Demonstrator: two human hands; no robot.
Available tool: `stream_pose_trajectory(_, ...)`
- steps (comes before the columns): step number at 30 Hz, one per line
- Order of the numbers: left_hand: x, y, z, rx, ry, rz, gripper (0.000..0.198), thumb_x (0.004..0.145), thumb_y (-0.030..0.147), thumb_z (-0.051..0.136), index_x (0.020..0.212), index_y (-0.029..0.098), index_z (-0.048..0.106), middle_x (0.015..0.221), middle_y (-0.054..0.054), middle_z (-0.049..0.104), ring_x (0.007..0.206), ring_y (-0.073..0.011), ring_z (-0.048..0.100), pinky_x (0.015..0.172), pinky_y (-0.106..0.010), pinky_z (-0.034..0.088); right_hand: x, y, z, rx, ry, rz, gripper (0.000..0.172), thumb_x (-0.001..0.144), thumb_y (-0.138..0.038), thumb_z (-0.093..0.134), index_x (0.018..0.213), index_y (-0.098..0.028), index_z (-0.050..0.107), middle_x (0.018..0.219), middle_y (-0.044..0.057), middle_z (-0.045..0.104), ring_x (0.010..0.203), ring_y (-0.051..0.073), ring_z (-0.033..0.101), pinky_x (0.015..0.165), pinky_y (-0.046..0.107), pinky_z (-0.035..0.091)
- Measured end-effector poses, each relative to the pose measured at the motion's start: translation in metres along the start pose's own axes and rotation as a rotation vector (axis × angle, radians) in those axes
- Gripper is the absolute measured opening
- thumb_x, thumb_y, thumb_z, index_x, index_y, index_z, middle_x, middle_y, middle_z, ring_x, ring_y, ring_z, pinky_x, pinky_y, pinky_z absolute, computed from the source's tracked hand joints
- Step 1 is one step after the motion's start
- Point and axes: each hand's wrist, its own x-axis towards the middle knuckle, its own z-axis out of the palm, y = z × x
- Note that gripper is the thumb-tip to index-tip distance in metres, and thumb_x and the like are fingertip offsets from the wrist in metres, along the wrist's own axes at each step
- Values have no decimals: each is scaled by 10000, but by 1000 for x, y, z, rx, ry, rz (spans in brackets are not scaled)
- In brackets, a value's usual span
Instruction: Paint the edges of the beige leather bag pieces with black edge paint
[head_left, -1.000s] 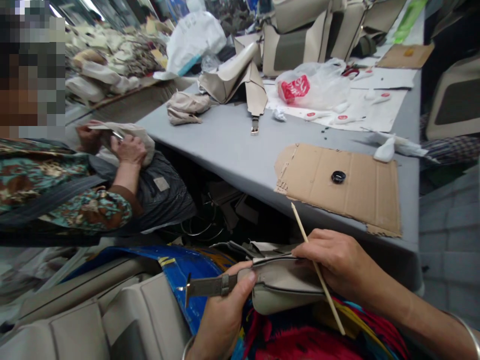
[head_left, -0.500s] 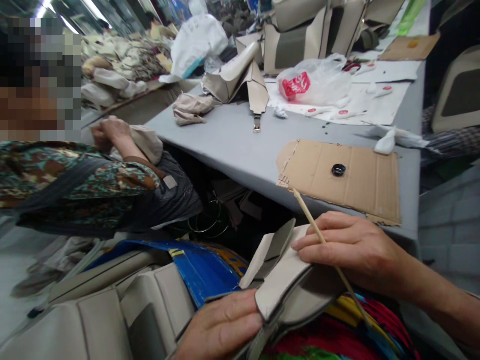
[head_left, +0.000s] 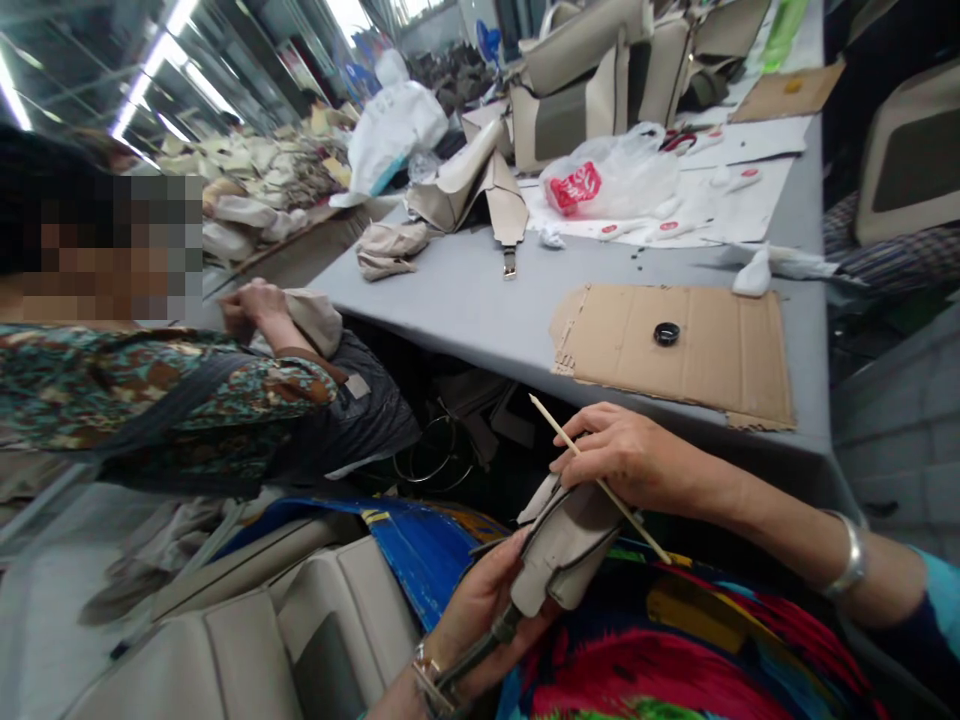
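Note:
In the head view my left hand (head_left: 487, 610) is closed around the lower end of a beige leather bag part (head_left: 570, 540) with dark edges. A dark narrow strap (head_left: 480, 650) runs from that part down past my left wrist. My right hand (head_left: 637, 460) has a thin wooden stick (head_left: 551, 425) between its fingers, its pointed end up and to the left. The right fingertips are at the far end of the bag part; whether they grip it too is hidden. A small black round dish (head_left: 666, 333) lies on a cardboard sheet (head_left: 720, 350) beyond my right hand.
A grey table (head_left: 442, 300) spans ahead. On it are beige bags (head_left: 555, 130), a clear plastic bag (head_left: 615, 175) and a strap with a buckle (head_left: 510, 262). A co-worker (head_left: 187, 400) sits to the left. Beige bags (head_left: 360, 590) lie by a blue container (head_left: 420, 550) at lower left.
My view has tilted up. The bag part has turned, and my left hand now wraps under it instead of lying along its side. My right hand with the stick has shifted left.

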Motion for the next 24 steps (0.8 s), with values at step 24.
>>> stream_pose_trajectory(24,7,59,-8,385,3,24,322,930,295,680,1112,41,753,900,-159,777,640,-157,700,626,-238,590,51,36,-3,-64,-163,150,184,894,-63,626,889,-226,710,828,21,697,901,189,583,786,277,418)
